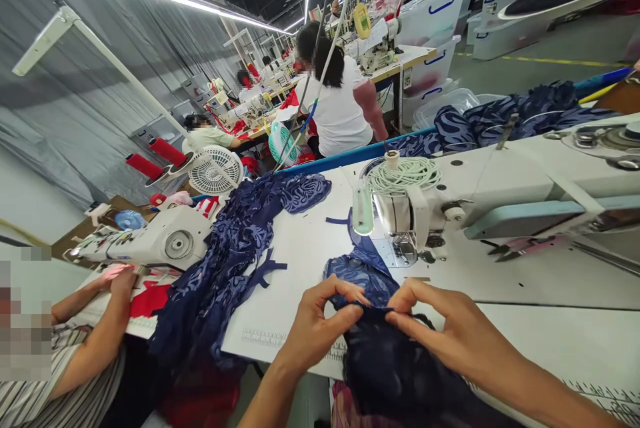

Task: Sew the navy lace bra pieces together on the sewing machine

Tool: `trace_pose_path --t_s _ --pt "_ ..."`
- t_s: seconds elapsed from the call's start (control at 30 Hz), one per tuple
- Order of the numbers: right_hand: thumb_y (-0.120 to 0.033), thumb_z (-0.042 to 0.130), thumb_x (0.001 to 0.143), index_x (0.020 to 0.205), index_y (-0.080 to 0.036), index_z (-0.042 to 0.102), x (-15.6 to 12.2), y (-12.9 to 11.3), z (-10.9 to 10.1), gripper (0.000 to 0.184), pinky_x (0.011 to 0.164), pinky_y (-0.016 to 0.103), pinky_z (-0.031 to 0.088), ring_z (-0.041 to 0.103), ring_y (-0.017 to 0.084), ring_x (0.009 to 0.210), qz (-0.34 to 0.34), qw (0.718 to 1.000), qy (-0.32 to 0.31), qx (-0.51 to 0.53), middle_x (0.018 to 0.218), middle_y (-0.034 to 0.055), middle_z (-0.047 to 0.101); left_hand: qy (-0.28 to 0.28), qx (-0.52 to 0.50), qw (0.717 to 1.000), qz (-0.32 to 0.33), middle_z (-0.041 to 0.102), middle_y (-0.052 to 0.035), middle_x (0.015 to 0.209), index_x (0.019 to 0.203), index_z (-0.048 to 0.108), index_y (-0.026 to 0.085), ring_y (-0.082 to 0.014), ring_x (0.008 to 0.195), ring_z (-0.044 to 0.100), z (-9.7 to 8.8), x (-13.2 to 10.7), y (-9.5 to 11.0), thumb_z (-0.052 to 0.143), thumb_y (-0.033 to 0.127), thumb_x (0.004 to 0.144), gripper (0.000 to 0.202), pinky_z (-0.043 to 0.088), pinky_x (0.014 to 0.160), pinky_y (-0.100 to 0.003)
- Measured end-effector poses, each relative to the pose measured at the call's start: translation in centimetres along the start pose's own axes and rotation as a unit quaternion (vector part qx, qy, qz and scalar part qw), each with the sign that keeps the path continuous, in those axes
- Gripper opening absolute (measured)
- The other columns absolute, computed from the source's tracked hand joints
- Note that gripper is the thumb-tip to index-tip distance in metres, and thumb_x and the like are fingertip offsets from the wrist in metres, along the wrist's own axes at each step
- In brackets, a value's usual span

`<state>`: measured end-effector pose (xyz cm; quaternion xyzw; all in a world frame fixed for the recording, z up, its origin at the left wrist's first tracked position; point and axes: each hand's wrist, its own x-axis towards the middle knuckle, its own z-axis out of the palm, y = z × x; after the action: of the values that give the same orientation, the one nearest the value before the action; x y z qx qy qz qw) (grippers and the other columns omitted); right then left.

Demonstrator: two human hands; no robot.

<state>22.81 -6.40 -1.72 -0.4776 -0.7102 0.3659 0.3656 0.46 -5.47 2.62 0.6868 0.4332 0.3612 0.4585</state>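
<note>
My left hand (327,318) pinches the edge of a navy patterned fabric piece (367,281) between thumb and fingers. A short way to the right, my right hand (430,315) pinches the same edge. From there the darker part of the cloth hangs over the table's front edge. Its far end lies beside the needle area of a white sewing machine (500,181), just beyond my hands. On the table (300,248), to the left, lies a long heap of navy fabric pieces (225,248).
Scissors (500,251) lie beneath the machine arm. More navy fabric (500,118) is piled behind the machine. At left, a co-worker's arms (100,321) work red cloth at another sewing machine (170,235). A white fan (215,169) and red thread cones (167,151) stand behind.
</note>
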Motion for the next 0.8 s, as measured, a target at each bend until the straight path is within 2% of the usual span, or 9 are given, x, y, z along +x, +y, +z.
trace_pose_path --t_s 0.07,0.17,0.3,0.4,0.47,0.53,0.6,0.73,0.8 --pt "-0.037 0.055 0.095 0.091 -0.026 0.063 -0.5 -0.2 0.0 0.014 0.07 0.028 0.046 0.062 0.017 0.077 -0.04 0.999 -0.01 -0.031 0.085 0.0 0.068 -0.029 -0.042 0.999 -0.015 0.075 -0.0044 0.091 0.08 0.065 0.02 -0.0217 0.093 0.071 0.1 -0.7 -0.6 0.069 0.042 0.087 0.024 0.025 0.121 -0.052" --pt "-0.02 0.051 0.096 0.09 -0.025 0.064 0.7 -1.4 1.1 0.015 0.07 0.028 0.042 0.059 0.017 0.08 -0.151 0.979 -0.03 -0.136 0.085 0.0009 0.066 -0.055 -0.098 0.993 -0.036 0.075 -0.005 0.086 0.079 0.068 0.019 -0.0212 0.084 0.071 -1.3 -0.9 -2.2 0.072 0.049 0.084 0.031 0.041 0.112 -0.05" --pt "-0.003 0.051 0.084 0.079 -0.019 0.061 7.9 -5.5 4.3 0.019 0.051 0.027 0.025 0.052 0.014 0.063 -0.181 0.933 -0.005 -0.31 0.076 0.0028 0.06 0.049 -0.033 0.997 -0.054 0.072 -0.003 0.077 0.079 0.069 0.019 -0.0184 0.072 0.068 -7.4 1.4 -2.3 0.074 0.044 0.082 0.026 0.058 0.078 -0.035" --pt "-0.013 0.042 0.096 0.101 -0.018 0.06 14.3 -8.8 6.0 0.019 0.049 0.027 0.02 0.05 0.013 0.06 -0.199 0.929 0.028 -0.312 0.086 0.0035 0.061 0.183 0.127 0.973 0.066 0.074 -0.0024 0.091 0.088 0.068 0.021 -0.0197 0.086 0.069 -12.3 3.2 0.4 0.069 0.035 0.086 0.014 0.057 0.085 -0.034" --pt "-0.018 0.034 0.101 0.11 -0.018 0.057 16.3 -9.4 6.4 0.025 0.051 0.026 0.023 0.053 0.014 0.067 -0.225 0.923 0.05 -0.307 0.094 0.0038 0.061 0.216 0.289 0.911 0.2 0.074 -0.0015 0.099 0.093 0.068 0.023 -0.0203 0.099 0.069 -13.2 3.3 1.9 0.067 0.024 0.087 0.006 0.051 0.101 -0.038" --pt "-0.018 0.033 0.102 0.104 -0.019 0.058 15.9 -7.7 6.1 0.025 0.053 0.026 0.027 0.054 0.013 0.069 -0.268 0.912 0.041 -0.307 0.092 0.0025 0.062 0.177 0.423 0.832 0.313 0.074 -0.0013 0.096 0.096 0.067 0.024 -0.0188 0.092 0.069 -11.4 2.5 1.5 0.066 0.011 0.084 0.018 0.049 0.103 -0.039" --pt "-0.015 0.036 0.1 0.09 -0.019 0.06 13.7 -4.0 5.2 0.026 0.053 0.026 0.029 0.052 0.012 0.064 -0.316 0.896 0.009 -0.312 0.082 0.0013 0.062 0.142 0.478 0.786 0.367 0.074 -0.0046 0.091 0.098 0.065 0.02 -0.0179 0.084 0.069 -7.3 1.6 -1.0 0.059 0.003 0.084 0.023 0.051 0.098 -0.037" --pt "-0.014 0.039 0.099 0.088 -0.019 0.063 8.7 3.8 1.9 0.026 0.058 0.026 0.037 0.056 0.014 0.069 -0.35 0.881 -0.029 -0.317 0.079 0.0043 0.063 0.096 0.468 0.801 0.361 0.072 -0.0084 0.084 0.094 0.064 0.014 -0.0167 0.073 0.066 2.4 1.4 -7.1 0.044 -0.001 0.087 0.026 0.055 0.077 -0.03" --pt "-0.012 0.038 0.099 0.093 -0.02 0.064 7.1 5.9 0.1 0.028 0.061 0.025 0.042 0.059 0.015 0.074 -0.34 0.884 -0.038 -0.319 0.082 0.0051 0.065 0.072 0.465 0.819 0.329 0.067 -0.0071 0.076 0.083 0.062 0.016 -0.0162 0.065 0.061 5.5 2.2 -8.3 0.044 0.002 0.088 0.023 0.053 0.065 -0.028"
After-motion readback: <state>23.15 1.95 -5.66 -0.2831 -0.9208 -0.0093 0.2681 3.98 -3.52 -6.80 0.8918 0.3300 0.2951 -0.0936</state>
